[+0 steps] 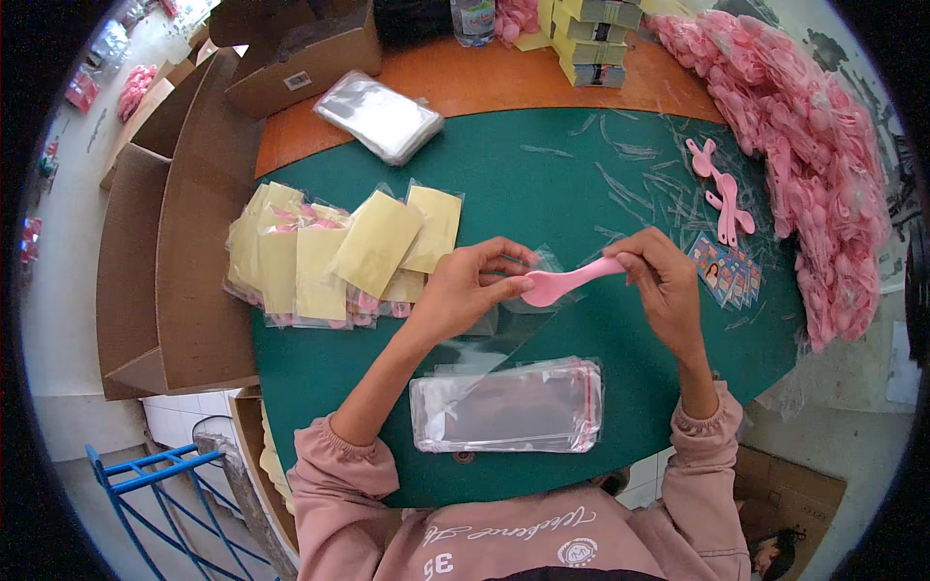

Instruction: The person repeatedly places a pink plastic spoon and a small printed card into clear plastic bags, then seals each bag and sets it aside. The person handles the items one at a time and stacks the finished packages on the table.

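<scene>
Pink, the spoon (549, 289) is held level between both hands above the green worktop (329, 407). The left hand (473, 286) has thumb and fingers closed narrowly at the bowl end; the right hand (661, 276) pinches the tip of the handle. Clear film (496, 347) hangs by the left hand and around the bowl, but whether the bowl is inside it I cannot tell. Just below, near the person's body, lies a stack of clear bags (504, 407). Left of the hands, packets (376, 244) with yellow cards overlap in a pile. To the right are small picture cards (725, 271), with loose spoons (727, 194) above them and plastic scraps (630, 184) scattered nearby. Farther out, a long heap of wrapped pink spoons (799, 160) lines the right edge, another bag stack (378, 116) sits beyond the packets, yellow bundles (593, 44) stand piled at the far edge, and a cardboard box (208, 232) adjoins the left side.
</scene>
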Available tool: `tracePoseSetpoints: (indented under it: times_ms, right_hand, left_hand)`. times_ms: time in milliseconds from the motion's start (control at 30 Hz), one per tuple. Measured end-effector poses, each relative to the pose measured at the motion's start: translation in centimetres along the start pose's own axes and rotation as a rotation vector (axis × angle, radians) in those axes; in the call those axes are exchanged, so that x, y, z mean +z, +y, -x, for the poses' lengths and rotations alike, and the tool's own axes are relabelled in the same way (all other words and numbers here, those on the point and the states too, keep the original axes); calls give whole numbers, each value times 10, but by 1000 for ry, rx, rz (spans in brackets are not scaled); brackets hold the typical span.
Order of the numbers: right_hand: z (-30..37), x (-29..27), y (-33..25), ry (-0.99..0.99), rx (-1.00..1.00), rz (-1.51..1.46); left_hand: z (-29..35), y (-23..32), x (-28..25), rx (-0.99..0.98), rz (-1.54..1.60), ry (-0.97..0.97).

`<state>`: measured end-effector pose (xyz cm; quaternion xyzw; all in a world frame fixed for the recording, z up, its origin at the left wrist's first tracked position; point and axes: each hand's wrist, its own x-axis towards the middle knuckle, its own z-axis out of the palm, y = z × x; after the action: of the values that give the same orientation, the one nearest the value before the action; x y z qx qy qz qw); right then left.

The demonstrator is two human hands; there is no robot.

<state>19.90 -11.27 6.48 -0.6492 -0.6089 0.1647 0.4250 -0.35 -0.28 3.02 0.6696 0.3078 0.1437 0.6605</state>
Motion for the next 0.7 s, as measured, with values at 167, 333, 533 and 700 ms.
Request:
tracePoseSetpoints:
  times_ms: [167, 333, 533, 700]
  right_hand:
    - [-11, 12, 2, -127, -49, -91]
    - [-14, 25, 1, -167, 234, -457]
    - [-16, 30, 8, -9, 228, -583]
    - [-11, 29, 4, -77, 31, -558]
  left_hand:
    - [2, 2, 6, 37, 91, -61]
    - [1, -5, 8, 107, 271, -29]
    - [5, 5, -6, -96, 146, -297]
    - [3, 1, -3, -17, 165, -163]
